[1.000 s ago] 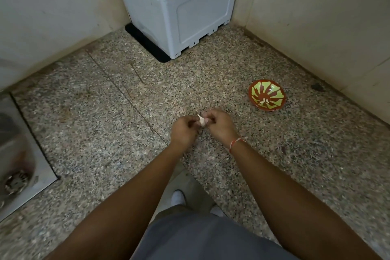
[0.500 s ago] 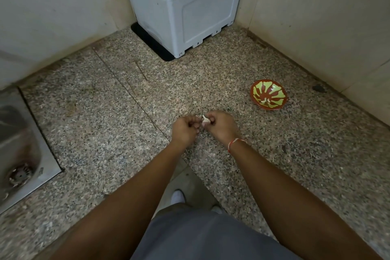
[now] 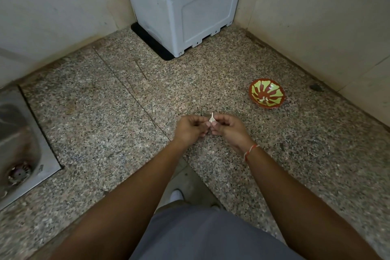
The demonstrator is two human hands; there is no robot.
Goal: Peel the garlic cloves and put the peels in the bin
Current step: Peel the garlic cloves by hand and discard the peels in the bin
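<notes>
both hands meet over the counter, left hand (image 3: pixel 191 127) and right hand (image 3: pixel 229 127) each with fingers curled, pinching one garlic clove (image 3: pixel 211 119) between their fingertips. red-green bowl (image 3: pixel 267 96) sits off beyond the right hand.

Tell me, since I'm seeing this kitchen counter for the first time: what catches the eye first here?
Dead centre, the left hand and right hand meet over the speckled stone counter, pinching a small pale garlic clove between their fingertips. To the right of them, a red bowl with a green pattern sits near the wall. A grey box-like appliance fills the far corner, and a steel sink cuts in at the left edge.
</notes>
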